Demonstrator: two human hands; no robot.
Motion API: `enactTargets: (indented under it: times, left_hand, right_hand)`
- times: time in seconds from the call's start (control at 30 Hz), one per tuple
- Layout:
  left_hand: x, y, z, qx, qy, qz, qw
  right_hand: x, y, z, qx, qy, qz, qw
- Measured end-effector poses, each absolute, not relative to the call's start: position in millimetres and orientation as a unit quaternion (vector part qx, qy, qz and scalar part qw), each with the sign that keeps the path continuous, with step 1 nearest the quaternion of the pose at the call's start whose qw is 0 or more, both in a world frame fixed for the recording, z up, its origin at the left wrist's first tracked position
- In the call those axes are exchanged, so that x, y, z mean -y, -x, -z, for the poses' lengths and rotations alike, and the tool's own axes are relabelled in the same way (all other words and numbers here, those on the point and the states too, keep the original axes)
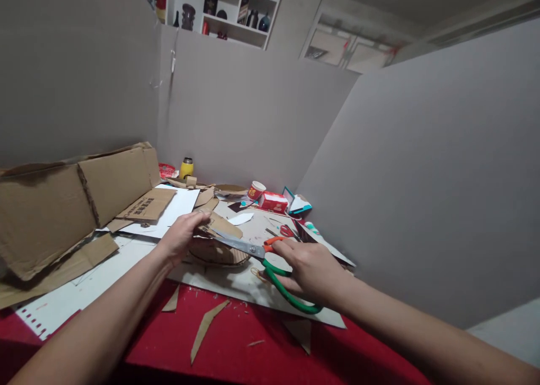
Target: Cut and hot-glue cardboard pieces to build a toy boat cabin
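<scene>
while the right hand (310, 264) fills the loops of the large scissors (253, 249), the blades lie toward ten o'clock from it, straight at the left hand (183, 236).

item: large scissors, orange and green loops, in the right hand's grasp; handles parted, loops toward four o'clock from the pivot. long axis: four to ten o'clock, slanting across the cardboard piece. how far the blades part at the tips cannot be told.

item: cardboard piece (228, 225), brown, pinched at its near-left end between the left thumb and fingers; from the pivot it lies at ten to eleven o'clock. the left hand is the nearer to it; the right reaches it only by the blades.

item: curved cardboard (219, 255), corrugated edge, at nine o'clock below the blades; whether it joins the pinched piece cannot be told.

about these: white board (240, 283) beneath; small red-handled scissors (287, 231) at two o'clock; paper cup (256, 191) at twelve; long scrap (206, 330) at seven, on red cloth (156, 351).
</scene>
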State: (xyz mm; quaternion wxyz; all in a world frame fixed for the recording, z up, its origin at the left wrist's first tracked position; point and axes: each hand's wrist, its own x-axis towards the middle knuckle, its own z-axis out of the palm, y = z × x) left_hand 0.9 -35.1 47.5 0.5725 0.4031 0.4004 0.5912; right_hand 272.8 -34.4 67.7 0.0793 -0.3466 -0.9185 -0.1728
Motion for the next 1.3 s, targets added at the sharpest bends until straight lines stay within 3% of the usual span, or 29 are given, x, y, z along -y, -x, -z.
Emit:
enactTargets:
  times: [0.43, 0.73, 1.3]
  left_hand:
    - [36, -8, -44, -0.396, -0.407, -0.608, 0.555]
    - [37, -10, -43, -0.363, -0.419, -0.612, 0.564]
    - [41, -8, -45, -0.330, -0.461, -0.586, 0.579]
  right_hand:
    - [43, -271, -60, 0.909, 0.406, -0.046, 0.080]
    - [42, -280, -58, 0.902, 0.425, 0.006, 0.083]
    - [46, -291, -67, 0.910, 0.403, -0.020, 0.097]
